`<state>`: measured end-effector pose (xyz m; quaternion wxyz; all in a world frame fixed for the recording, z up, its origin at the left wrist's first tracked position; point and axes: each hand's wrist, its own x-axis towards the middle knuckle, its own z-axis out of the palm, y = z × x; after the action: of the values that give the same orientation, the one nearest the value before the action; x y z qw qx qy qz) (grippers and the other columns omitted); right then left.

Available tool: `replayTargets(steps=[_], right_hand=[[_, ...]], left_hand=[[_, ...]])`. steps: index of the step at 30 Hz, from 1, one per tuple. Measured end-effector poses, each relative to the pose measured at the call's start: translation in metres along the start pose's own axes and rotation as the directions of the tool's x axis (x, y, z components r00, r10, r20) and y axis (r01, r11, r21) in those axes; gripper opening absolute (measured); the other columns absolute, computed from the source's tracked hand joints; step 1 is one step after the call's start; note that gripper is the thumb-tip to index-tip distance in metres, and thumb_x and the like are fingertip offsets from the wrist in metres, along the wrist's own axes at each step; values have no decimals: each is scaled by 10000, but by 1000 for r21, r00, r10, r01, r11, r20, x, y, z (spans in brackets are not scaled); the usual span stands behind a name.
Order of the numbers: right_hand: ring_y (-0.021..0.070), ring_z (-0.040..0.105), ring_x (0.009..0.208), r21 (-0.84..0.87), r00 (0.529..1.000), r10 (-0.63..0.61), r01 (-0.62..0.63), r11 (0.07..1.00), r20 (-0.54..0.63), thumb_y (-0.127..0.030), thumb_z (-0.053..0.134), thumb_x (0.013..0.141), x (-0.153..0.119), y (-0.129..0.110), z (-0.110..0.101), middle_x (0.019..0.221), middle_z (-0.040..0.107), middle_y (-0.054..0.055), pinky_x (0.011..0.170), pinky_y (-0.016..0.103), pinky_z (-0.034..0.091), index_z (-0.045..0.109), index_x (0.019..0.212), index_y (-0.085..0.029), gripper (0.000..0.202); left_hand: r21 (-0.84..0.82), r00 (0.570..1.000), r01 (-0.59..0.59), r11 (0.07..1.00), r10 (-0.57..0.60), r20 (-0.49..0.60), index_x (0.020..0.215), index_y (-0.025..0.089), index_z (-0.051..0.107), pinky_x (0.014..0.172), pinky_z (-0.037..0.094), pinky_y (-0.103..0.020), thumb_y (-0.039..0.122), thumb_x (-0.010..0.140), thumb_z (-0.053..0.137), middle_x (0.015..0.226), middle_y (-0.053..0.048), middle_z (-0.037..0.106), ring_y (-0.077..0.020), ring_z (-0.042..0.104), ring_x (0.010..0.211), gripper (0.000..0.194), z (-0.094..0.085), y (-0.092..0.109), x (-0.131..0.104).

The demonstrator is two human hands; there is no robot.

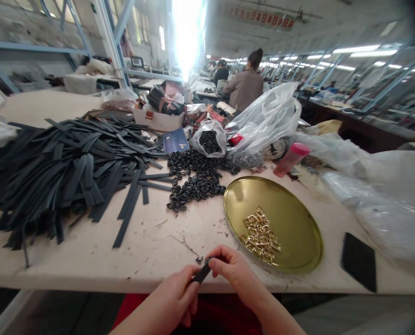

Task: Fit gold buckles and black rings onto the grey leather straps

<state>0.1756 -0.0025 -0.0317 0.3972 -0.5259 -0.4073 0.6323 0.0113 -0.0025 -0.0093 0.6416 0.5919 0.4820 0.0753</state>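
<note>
Over the table's front edge, my left hand is closed around a short dark strap. My right hand pinches the strap's upper end between thumb and fingers; whether a small part sits there too is hidden. To the right lies a round gold tray holding a heap of gold metal buckles. Beyond my hands is a pile of small black loops, and more of them fill a clear plastic bag. A large heap of dark straps covers the left side.
A black phone lies at the right, near plastic bags. Behind the tray stands a pink-capped container, tilted. A blue booklet and a box are at the back. A person sits farther off, facing away.
</note>
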Motion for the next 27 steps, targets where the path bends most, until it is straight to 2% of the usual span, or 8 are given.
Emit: replayTargets(steps=[6,8,10,13,15,18,21,27], right_hand=[[96,438,532,211,998,22,-35,977,64,-379,649,662,3,16,20,598,515,-37,545,232,360,591,713,-163,230],[119,461,568,-24,997,-74,75,997,35,-410,596,709,4,12,8,633,530,-17,561,248,366,602,744,-169,243],[157,491,654,-473,969,-242,189,861,-53,-379,557,747,9,-1,-21,696,561,11,606,269,367,609,779,-182,206],[185,510,723,-873,891,-387,-21,488,-238,-268,455,807,23,-24,-77,786,574,44,672,294,364,577,783,-192,146],[200,514,766,-893,888,-385,-61,446,-253,-213,470,781,36,-33,-107,851,575,72,700,306,355,581,802,-183,117],[196,518,734,-889,911,-340,-56,455,-232,-164,554,691,55,-35,-131,776,579,55,666,295,349,582,735,-176,54],[174,508,668,-867,925,-312,-35,497,-216,-144,584,638,62,-33,-136,689,566,21,608,276,339,556,653,-180,48],[139,522,619,-743,950,-293,120,658,-105,-203,502,735,34,-35,-97,645,566,-15,572,251,388,535,716,-188,41]], left_hand=[[-32,967,-154,988,144,-210,1296,185,331,539,379,-229,475,841,329,523,40,488,-153,476,528,540,0,-15,8],[-7,941,-208,978,199,-273,1200,201,454,647,400,-246,493,822,359,642,4,553,-179,517,672,487,-3,-16,12],[12,928,-212,977,205,-311,1003,207,569,694,391,-245,487,800,399,708,-6,559,-187,507,746,385,-9,-15,15],[-5,951,-137,990,130,-279,819,191,577,570,358,-218,456,798,382,605,24,472,-146,438,605,330,-14,-14,22],[-31,958,-133,991,120,-261,782,182,565,521,326,-205,431,784,390,593,33,439,-127,394,563,304,-12,-14,26],[-66,961,-142,988,121,-249,768,176,550,483,292,-198,408,765,402,587,39,414,-114,362,536,275,-3,-13,31],[-89,971,-122,989,100,-217,762,172,524,455,263,-202,402,770,376,553,56,363,-105,332,495,274,6,-12,31],[32,930,-209,977,209,-301,733,168,502,537,319,-216,387,768,412,606,35,436,-122,415,585,240,12,6,33]])
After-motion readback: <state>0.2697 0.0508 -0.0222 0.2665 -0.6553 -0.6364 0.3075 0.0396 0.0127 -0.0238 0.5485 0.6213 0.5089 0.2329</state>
